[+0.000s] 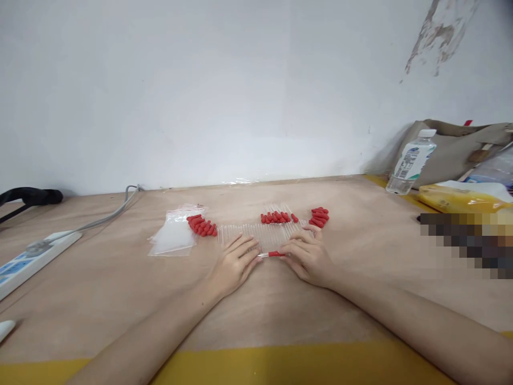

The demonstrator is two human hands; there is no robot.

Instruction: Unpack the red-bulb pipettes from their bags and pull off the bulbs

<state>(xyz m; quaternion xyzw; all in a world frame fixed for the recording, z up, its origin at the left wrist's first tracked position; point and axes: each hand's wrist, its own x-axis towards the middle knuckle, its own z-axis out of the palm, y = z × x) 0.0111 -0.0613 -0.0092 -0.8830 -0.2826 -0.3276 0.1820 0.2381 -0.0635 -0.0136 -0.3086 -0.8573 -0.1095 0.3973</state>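
Both my hands rest on the wooden table (pixel 360 278) and pinch one small clear tube with a red cap (pixel 273 254) between their fingertips. My left hand (pixel 234 264) holds the clear end, my right hand (pixel 306 256) the red-capped end. Just beyond the hands lies a row of several clear tubes (pixel 256 234). Behind it sit loose red caps (pixel 276 217) in the middle, a pile of red caps (pixel 319 216) on the right and another pile of red caps (pixel 201 225) on the left.
Clear plastic bags (pixel 174 238) lie left of the caps. A white power strip (pixel 36 254) with a grey cable is at far left. At right stand a water bottle (pixel 411 163), a tan bag (pixel 457 147) and yellow packaging (pixel 460 200). The wall is close behind.
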